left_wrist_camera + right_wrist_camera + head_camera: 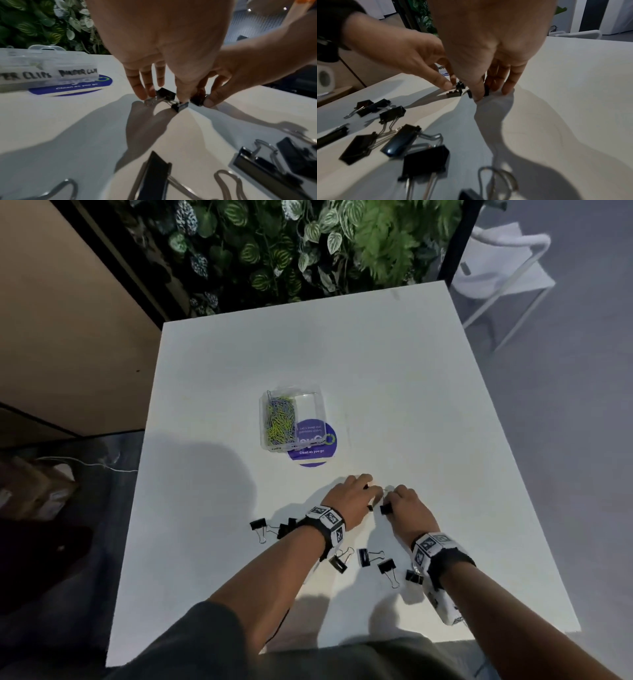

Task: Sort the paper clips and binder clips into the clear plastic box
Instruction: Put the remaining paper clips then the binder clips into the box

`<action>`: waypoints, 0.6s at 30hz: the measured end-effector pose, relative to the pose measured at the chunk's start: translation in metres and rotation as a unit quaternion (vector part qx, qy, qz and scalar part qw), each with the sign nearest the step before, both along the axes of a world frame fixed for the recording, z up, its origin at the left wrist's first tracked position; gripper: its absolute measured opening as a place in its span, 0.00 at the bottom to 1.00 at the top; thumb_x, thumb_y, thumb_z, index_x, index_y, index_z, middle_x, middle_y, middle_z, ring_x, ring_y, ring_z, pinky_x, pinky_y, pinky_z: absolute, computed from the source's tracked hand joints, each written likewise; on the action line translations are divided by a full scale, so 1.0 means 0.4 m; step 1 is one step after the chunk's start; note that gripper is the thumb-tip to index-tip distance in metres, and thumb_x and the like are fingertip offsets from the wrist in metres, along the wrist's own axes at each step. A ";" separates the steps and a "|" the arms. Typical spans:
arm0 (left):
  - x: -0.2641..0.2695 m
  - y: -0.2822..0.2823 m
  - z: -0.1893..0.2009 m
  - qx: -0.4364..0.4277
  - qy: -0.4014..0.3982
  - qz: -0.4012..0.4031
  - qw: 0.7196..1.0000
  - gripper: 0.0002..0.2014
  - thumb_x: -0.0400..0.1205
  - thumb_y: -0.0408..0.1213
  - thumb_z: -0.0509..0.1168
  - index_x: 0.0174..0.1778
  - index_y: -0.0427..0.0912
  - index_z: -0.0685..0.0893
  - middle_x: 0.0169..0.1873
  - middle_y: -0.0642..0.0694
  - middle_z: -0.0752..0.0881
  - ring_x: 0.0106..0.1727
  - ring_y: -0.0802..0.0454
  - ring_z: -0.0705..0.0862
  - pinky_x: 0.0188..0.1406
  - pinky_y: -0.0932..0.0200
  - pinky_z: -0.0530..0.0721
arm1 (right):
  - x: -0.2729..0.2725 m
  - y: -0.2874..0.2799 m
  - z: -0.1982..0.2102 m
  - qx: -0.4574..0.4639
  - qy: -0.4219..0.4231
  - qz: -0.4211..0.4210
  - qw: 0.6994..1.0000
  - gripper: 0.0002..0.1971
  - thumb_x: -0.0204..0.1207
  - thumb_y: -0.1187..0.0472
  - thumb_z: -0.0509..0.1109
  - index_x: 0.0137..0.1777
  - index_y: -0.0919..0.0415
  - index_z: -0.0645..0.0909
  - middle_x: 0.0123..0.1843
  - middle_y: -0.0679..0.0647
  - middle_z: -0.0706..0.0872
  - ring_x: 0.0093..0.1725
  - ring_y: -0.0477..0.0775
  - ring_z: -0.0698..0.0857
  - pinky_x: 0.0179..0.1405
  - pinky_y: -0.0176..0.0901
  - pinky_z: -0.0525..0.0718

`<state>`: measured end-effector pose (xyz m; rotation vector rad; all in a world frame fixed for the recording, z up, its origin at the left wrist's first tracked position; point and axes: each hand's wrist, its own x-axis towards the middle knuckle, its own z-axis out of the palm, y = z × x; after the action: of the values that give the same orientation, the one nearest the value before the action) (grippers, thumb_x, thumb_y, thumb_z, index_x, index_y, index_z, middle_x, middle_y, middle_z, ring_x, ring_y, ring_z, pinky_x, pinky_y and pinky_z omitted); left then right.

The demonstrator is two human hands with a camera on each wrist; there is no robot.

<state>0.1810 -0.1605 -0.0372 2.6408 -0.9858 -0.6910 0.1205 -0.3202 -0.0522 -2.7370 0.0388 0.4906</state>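
The clear plastic box [308,402] stands mid-table; its left compartment holds yellow and grey paper clips [281,421], while the right one, labelled for binder clips, looks bare. Both hands meet in front of the box over a cluster of small black binder clips. My left hand [371,494] pinches one small clip [167,93] between thumb and fingers, and a second small clip [180,106] lies against the thumb. My right hand [390,501] pinches another small black clip [486,90], which is mostly hidden by the fingers.
Several larger black binder clips lie loose near the table's front edge, such as one at the left [257,524] and one between my wrists [387,566]. A round purple sticker [317,455] sits under the box. Plants stand behind the table and a white chair [507,268] at the far right.
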 end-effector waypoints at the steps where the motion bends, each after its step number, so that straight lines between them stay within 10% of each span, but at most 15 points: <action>1: -0.002 -0.009 -0.010 0.023 -0.010 -0.002 1.000 0.22 0.78 0.27 0.66 0.68 0.46 0.76 0.72 0.43 0.71 0.67 0.38 0.72 0.54 0.41 0.82 | -0.010 -0.002 -0.002 -0.003 -0.011 -0.006 1.000 0.13 0.74 0.70 0.65 0.58 0.62 0.79 0.56 0.57 0.79 0.55 0.59 0.78 0.41 0.50 0.83; 8: 0.017 0.000 -0.032 -0.010 0.036 0.107 0.994 0.10 0.80 0.29 0.66 0.56 0.39 0.77 0.57 0.40 0.74 0.54 0.39 0.79 0.52 0.42 0.82 | -0.002 -0.013 0.032 0.113 0.004 -0.091 0.989 0.06 0.69 0.68 0.70 0.44 0.61 0.80 0.48 0.58 0.81 0.44 0.62 0.83 0.40 0.45 0.80; 13: 0.017 0.040 -0.004 -0.082 0.053 0.209 0.973 0.06 0.84 0.29 0.56 0.54 0.40 0.74 0.51 0.40 0.81 0.51 0.40 0.79 0.49 0.46 0.79 | 0.028 0.002 0.062 0.180 0.052 -0.033 0.982 0.28 0.70 0.77 0.62 0.67 0.53 0.72 0.64 0.52 0.71 0.56 0.57 0.81 0.54 0.41 0.77; 18: 0.013 0.170 0.031 -0.084 0.017 0.273 0.958 0.09 0.87 0.32 0.52 0.49 0.34 0.77 0.45 0.36 0.83 0.48 0.39 0.78 0.51 0.45 0.76 | 0.069 0.053 0.064 0.122 0.090 -0.023 0.988 0.07 0.75 0.70 0.60 0.51 0.66 0.76 0.60 0.60 0.67 0.43 0.61 0.80 0.42 0.42 0.73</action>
<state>0.1863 -0.0924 -0.0249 2.5554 -0.2553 -0.4897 0.1480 -0.2991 -0.0265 -2.4426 0.0814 0.6816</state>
